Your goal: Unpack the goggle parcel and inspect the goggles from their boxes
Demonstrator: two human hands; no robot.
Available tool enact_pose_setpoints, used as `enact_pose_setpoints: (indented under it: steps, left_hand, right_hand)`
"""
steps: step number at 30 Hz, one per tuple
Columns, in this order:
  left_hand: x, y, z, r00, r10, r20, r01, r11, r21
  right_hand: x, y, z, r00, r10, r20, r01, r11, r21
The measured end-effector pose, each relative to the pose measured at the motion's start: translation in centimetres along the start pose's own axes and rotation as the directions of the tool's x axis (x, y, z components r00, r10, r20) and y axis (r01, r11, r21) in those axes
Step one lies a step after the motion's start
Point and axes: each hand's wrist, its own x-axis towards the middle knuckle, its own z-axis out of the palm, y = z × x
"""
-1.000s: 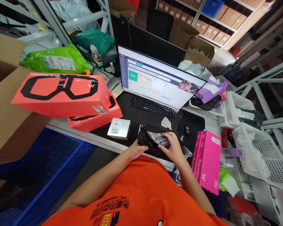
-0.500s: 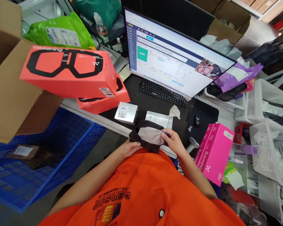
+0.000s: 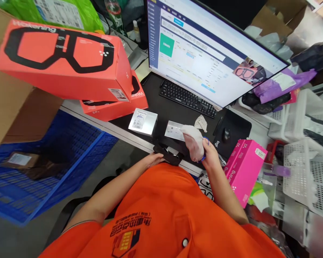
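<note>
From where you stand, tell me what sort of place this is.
Probably a packing or sorting desk in a warehouse or stockroom: stacked orange product boxes and a labelled green parcel bag sit near a computer monitor showing what looks like a data-entry page.

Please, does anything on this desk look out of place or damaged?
Two things look slightly untidy. The upper red box sits askew on the lower red box, jutting past it on the left. A crumpled pale scrap lies loose beside the keyboard, perhaps litter. I see no spill or clear damage.
</note>
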Motion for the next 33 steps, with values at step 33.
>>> enact_pose_setpoints:
  steps: [33]
  left_hand:
    - [-5.0,5.4,10.2,0.584,0.657,0.476,-0.671,0.061,0.739]
  right_hand:
    - [-5.7,-3.7,-2.5,0.792,-0.569,0.223,0.604,0.674,-0.426]
